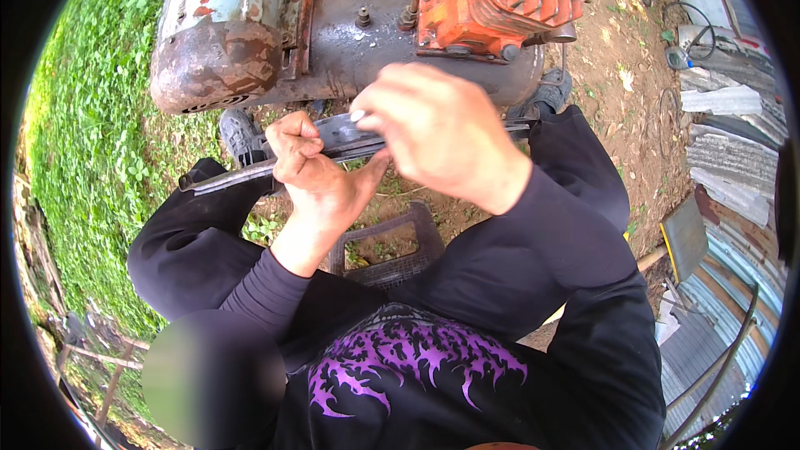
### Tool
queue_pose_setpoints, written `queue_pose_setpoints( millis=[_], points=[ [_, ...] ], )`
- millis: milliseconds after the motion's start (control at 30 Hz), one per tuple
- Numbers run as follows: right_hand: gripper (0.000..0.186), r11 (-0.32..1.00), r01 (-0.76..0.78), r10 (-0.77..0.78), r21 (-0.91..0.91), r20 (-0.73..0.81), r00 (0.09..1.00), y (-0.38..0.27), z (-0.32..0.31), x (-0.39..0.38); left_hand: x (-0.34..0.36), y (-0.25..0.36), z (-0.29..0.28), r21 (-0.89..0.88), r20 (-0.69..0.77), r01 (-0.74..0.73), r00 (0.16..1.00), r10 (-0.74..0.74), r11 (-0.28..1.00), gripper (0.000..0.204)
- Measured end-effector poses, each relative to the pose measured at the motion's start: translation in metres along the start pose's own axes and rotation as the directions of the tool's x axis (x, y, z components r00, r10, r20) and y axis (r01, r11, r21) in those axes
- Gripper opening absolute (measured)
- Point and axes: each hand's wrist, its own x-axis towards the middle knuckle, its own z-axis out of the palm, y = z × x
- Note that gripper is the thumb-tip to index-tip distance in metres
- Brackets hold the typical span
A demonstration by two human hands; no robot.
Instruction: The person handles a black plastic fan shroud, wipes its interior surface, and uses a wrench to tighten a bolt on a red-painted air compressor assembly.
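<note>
A long, flattened black rubber inner tube point(237, 177) lies across my knees. My left hand point(315, 168) is closed round it, with the fingers curled over the top and the thumb stretched toward my right hand. Over the middle of the tube, my right hand point(446, 137) is slightly blurred, its fingers bent and pinched together. A pale spot shows at its fingertips; whether it is a nail or a small object I cannot make out. Between the hands, a smooth greyish patch of the tube's surface point(337, 129) is exposed.
An air compressor stands just ahead, with a rusty tank point(350, 54), a worn motor point(217, 42) and an orange pump head point(500, 8). A dark stool-like frame point(429, 237) sits between my legs. Grass point(92, 117) grows at left; corrugated sheets point(729, 150) lie at right.
</note>
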Motion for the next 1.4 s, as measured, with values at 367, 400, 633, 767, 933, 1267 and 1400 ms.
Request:
queue_pose_setpoints(
  millis=[367, 400, 633, 767, 933, 1267, 1400],
  points=[
    [0.011, 0.709, -0.234, 0.443, 0.665, -0.163, 0.881, 0.05, -0.076, -0.058, 0.033, 0.021, -0.015, 0.055, 0.306, -0.054, 0.951, 0.035, 0.997, 0.034],
    [0.01, 0.745, -0.215, 0.395, 0.631, -0.159, 0.905, 0.046, -0.072, -0.057, 0.033, 0.022, -0.015, 0.057, 0.308, -0.051, 0.951, 0.031, 0.997, 0.034],
    [0.011, 0.928, 0.165, -0.087, 0.335, -0.237, 0.968, 0.02, -0.033, -0.025, 0.032, 0.018, -0.014, 0.047, 0.297, -0.068, 0.953, 0.051, 0.997, 0.034],
    [0.008, 0.701, 0.042, 0.328, 0.712, -0.375, 0.867, 0.015, -0.054, -0.012, 0.032, 0.022, -0.016, 0.029, 0.304, -0.068, 0.951, 0.056, 0.997, 0.035],
    [0.01, 0.768, -0.047, 0.391, 0.639, -0.409, 0.825, 0.05, -0.079, -0.041, 0.032, 0.02, -0.015, 0.025, 0.289, -0.061, 0.956, 0.052, 0.998, 0.035],
    [0.012, 0.594, -0.27, 0.592, 0.758, -0.185, 0.785, 0.092, -0.093, -0.102, 0.035, 0.02, -0.014, 0.036, 0.308, -0.033, 0.951, 0.02, 0.999, 0.031],
    [0.01, 0.525, -0.253, 0.591, 0.813, -0.135, 0.795, 0.094, -0.088, -0.106, 0.037, 0.02, -0.013, 0.042, 0.302, -0.029, 0.953, 0.015, 0.999, 0.031]
  ],
)
